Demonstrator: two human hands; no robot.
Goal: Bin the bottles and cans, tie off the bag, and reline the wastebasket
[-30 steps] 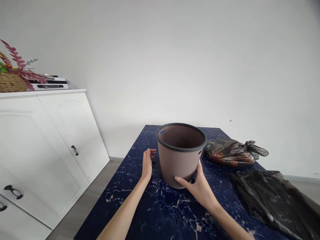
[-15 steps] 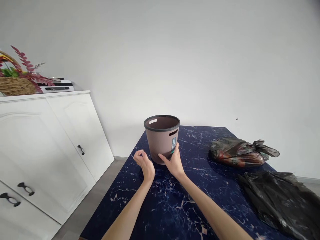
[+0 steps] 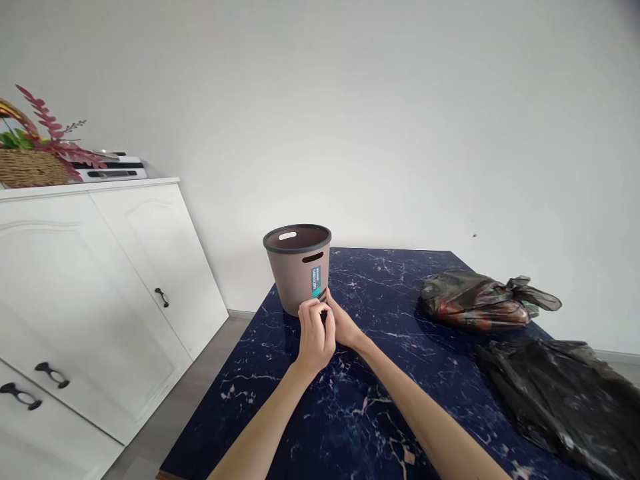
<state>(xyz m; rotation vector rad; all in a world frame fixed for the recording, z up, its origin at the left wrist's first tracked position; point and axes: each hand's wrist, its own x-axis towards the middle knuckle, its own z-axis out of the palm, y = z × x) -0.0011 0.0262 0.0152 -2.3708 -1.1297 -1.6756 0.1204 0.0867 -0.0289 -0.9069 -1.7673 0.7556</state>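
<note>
A brownish-mauve trash bin [image 3: 293, 277] with a dark rim and slotted handles stands upright on the dark blue marbled table [image 3: 370, 287]. A teal label [image 3: 317, 280] runs down its right front side. My right hand [image 3: 343, 325] is at the bin's lower right side, its fingers partly covered. In front of it, my left hand [image 3: 315, 337] has its fingers curled together just below the label. Whatever lies between the left fingertips is hidden.
On the right of the table lie a knotted, filled dark plastic bag [image 3: 475, 300] and a loose black plastic bag [image 3: 560, 393]. A white cabinet [image 3: 150, 267] stands left, carrying a wicker basket [image 3: 33, 168] with artificial plants. A pale wall rises behind the table.
The bin has shifted left and turned, so its label and near handle face me more. My left hand has moved right, from beside the bin to my right hand, with fingers curled.
</note>
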